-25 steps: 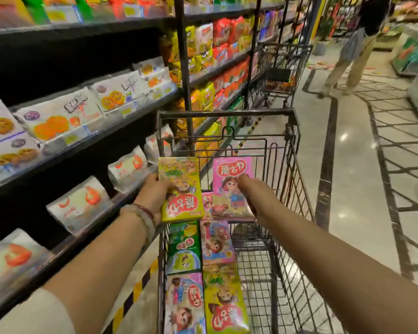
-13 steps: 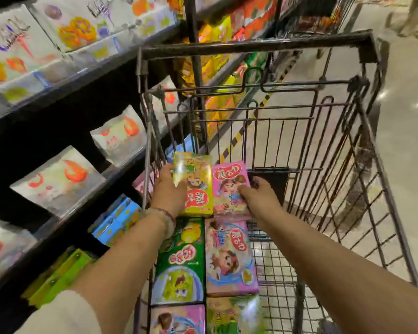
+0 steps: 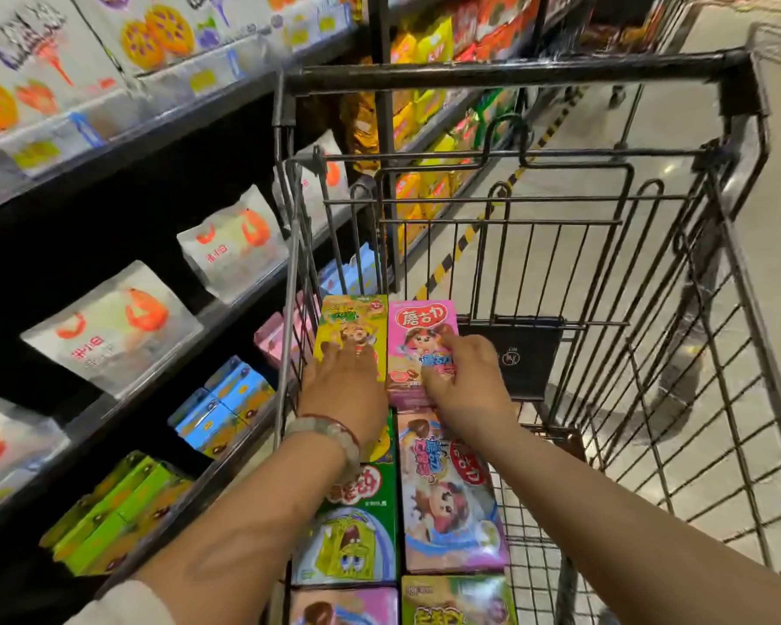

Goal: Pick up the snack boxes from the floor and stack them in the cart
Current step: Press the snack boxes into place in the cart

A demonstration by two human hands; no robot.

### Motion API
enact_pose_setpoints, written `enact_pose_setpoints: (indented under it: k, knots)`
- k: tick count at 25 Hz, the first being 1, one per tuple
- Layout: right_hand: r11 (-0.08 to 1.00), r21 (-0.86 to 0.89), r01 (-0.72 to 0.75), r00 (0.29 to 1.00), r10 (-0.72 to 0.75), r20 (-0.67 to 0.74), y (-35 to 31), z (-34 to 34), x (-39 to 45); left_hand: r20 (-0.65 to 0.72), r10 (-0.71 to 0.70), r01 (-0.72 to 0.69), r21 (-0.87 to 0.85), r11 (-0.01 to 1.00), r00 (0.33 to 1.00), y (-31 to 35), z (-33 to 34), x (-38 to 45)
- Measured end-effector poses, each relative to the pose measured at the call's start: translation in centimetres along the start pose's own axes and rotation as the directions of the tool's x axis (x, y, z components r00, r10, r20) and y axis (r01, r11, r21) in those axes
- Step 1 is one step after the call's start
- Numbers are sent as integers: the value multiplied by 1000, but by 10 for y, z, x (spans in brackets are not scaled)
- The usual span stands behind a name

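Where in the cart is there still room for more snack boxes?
The bare wire floor on the cart's right side is free, between the pink box and the right wall. The left side is crowded: boxes lie in two columns, and the left hand and right hand rest on the far two.

1. The cart (image 3: 736,245) stands just right of the shelves (image 3: 122,182), with the floor (image 3: 605,182) beyond and to its right.
2. Snack boxes lie flat in two columns along the cart's left side.
3. At the far end, one box (image 3: 352,322) lies left of and touching another box (image 3: 420,331).
4. The left hand (image 3: 348,385) rests on the left one, the right hand (image 3: 465,381) on the right one.
5. Nearer boxes (image 3: 447,502) lie behind these, toward the person.
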State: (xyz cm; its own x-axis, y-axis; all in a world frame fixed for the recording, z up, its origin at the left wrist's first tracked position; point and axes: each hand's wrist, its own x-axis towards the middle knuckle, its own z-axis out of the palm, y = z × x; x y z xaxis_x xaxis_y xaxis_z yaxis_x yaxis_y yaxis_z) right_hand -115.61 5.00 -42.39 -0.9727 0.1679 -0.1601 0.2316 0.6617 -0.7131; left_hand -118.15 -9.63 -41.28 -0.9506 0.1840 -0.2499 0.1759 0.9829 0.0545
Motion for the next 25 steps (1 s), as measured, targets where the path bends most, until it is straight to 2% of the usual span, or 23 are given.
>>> enact_pose_setpoints:
  k: [3, 6, 11, 14, 17, 22, 25]
  knots:
    - [1000, -6, 27, 1000, -27, -8, 1, 6, -3, 4, 2, -1, -134, 991, 1000, -2, 2, -6]
    - [998, -12, 61, 998, -61, -24, 1, -1, -10, -77, -5, -21, -336, 942, 997, -3, -9, -16]
    - [993, 0, 116, 993, -116, 9, -35, -43, -24, -26, 146, -140, -487, 862, 989, -16, -67, -32]
    - [983, -26, 183, 982, -181, 58, -83, -92, -41, -66, 201, -206, -502, 840, 977, -30, -128, -50]
    - [952, -80, 297, 955, -296, 30, -140, -149, -73, -177, 278, -330, -515, 791, 944, -40, -203, -85]
    - [926, -93, 365, 931, -365, 14, -225, -233, -159, -308, 393, -498, -471, 728, 866, -47, -316, -185]
    - [904, -141, 403, 914, -405, 18, -259, -266, -210, -363, 397, -533, -453, 715, 843, -52, -359, -245]
